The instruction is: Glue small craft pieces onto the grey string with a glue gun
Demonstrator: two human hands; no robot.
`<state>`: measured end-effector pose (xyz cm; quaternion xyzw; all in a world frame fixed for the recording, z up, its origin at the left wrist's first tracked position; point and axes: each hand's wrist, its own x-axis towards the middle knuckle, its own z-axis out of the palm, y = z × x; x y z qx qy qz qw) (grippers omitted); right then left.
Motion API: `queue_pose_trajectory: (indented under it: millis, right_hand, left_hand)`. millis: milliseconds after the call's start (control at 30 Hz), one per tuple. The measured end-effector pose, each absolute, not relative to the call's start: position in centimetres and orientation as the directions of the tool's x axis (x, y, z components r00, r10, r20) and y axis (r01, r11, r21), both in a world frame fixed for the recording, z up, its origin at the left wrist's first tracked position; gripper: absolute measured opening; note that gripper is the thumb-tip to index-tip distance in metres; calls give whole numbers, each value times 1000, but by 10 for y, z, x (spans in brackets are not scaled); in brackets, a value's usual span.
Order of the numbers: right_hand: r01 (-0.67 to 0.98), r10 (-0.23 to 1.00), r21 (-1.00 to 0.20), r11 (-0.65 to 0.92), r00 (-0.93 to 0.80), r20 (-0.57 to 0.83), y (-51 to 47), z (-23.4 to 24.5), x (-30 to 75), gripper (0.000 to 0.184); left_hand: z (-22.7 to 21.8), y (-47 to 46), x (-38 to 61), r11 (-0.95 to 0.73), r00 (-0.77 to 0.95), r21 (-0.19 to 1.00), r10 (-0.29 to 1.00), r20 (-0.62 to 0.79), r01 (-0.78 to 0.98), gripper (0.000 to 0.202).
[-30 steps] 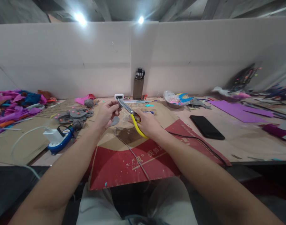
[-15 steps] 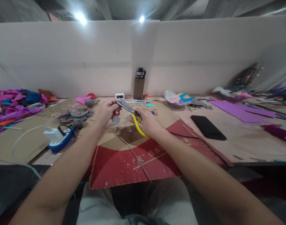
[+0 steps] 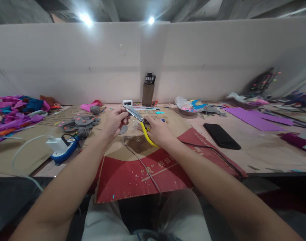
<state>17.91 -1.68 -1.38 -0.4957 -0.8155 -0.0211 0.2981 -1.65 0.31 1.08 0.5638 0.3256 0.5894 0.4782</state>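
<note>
My right hand (image 3: 159, 131) grips the yellow handles of a pair of scissors (image 3: 139, 121), whose steel blades point up and left toward my left hand. My left hand (image 3: 114, 121) is closed in a pinch at the blade tips, holding something small that I cannot make out. Both hands hover over a brown and red cardboard sheet (image 3: 147, 174) that lies on the table and hangs over its near edge. A small grey felt piece (image 3: 123, 129) lies on the cardboard just under my left hand.
A black phone (image 3: 221, 136) lies right of the cardboard, a black cable (image 3: 213, 154) running past it. A blue glue gun with a white charger (image 3: 64, 149) sits at left, by grey felt shapes (image 3: 79, 123). A brown bottle (image 3: 147, 89) stands at the wall. Purple sheets (image 3: 253, 118) lie right, pink fabric (image 3: 14, 113) left.
Hands and scissors have stayed almost in place; the blades have shifted only slightly between the frames.
</note>
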Motion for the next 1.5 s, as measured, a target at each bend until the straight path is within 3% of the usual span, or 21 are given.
queue_pose_trajectory:
  millis: [200, 400, 500, 633, 900, 1233, 1367, 1500]
  right_hand:
    - [801, 803, -302, 518, -332, 495, -18, -12, 179, 48]
    - [702, 849, -509, 498, -275, 452, -12, -12, 182, 45]
    - [713, 885, -545, 441, -246, 394, -6, -13, 184, 48]
    - [796, 917, -469, 382, -261, 303, -6, -15, 185, 46]
    - [917, 931, -195, 349, -317, 179, -27, -13, 177, 31]
    - [845, 849, -83, 528, -522, 80, -38, 0, 179, 33]
    - [820, 839, -190, 540, -508, 194, -33, 0, 182, 28]
    - [640, 809, -511, 574, -348, 473, -28, 2, 180, 20]
  left_hand:
    - [9, 6, -17, -312, 79, 931, 940, 332, -189, 11]
    - [10, 5, -18, -268, 27, 944, 960, 278, -192, 22]
    - [11, 4, -19, -266, 18, 944, 961, 275, -196, 20]
    - [13, 3, -20, -316, -14, 926, 947, 320, -208, 17]
    - [14, 3, -21, -320, -61, 924, 947, 314, -209, 18]
    - [9, 4, -22, -190, -13, 955, 981, 193, -229, 21]
    - [6, 6, -21, -182, -9, 960, 983, 184, -215, 20]
    - [6, 0, -13, -169, 65, 967, 981, 184, -189, 23]
